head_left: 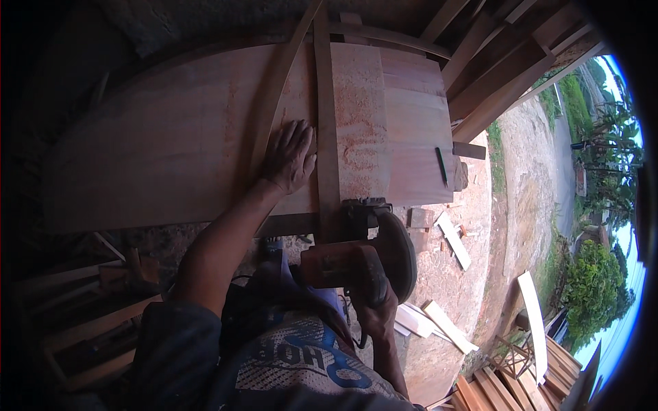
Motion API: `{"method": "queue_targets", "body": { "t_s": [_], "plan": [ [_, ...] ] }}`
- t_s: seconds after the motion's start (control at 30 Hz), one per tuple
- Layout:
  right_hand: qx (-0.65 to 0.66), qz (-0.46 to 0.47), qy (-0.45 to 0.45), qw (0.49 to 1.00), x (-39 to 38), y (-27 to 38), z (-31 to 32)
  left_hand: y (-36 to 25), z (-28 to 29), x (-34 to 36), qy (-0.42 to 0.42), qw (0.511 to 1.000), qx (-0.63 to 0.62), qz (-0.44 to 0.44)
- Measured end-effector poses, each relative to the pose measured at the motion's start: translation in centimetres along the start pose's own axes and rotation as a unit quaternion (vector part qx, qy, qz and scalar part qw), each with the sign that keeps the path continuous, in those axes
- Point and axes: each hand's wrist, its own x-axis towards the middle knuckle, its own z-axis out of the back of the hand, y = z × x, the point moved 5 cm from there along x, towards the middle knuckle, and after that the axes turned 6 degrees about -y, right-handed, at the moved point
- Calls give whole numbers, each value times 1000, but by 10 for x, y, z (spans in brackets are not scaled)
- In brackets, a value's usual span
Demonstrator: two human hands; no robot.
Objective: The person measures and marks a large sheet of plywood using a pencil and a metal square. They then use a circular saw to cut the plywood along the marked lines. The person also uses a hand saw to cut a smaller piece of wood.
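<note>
My left hand point(290, 156) lies flat on the wide wooden panel point(171, 147), fingers stretched out. It rests between a slanting narrow strip point(286, 72) and a long straight wooden strip point(325, 116). My right hand point(377, 315) is wrapped round the rear handle of a circular saw point(353, 267). The saw is at the near edge of the panel, beside the straight strip's near end; its blade is hidden from this view. Reddish sawdust point(358, 130) is scattered over the panel right of that strip.
A dark pencil-like stick point(441, 166) lies near the panel's right end. Stacked boards point(500, 82) lean at the far right. Offcuts point(454, 241) litter the ground to the right, and more cut timber point(500, 390) is piled at lower right. Wooden frames point(96, 322) stand at lower left.
</note>
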Motion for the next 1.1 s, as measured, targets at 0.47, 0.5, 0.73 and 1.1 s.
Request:
{"method": "queue_targets", "body": {
  "t_s": [0.47,0.5,0.73,1.1],
  "plan": [
    [54,12,53,997,7,2,-1,1,0,0,-3,1000,-21,-5],
    [53,17,54,997,7,2,-1,1,0,0,-4,1000,-22,-5],
    [76,-5,66,995,6,-7,-1,3,-2,-1,-5,1000,-30,-3],
    [54,15,54,997,12,-16,-2,1,-2,0,5,1000,-28,-1]
  ]
}}
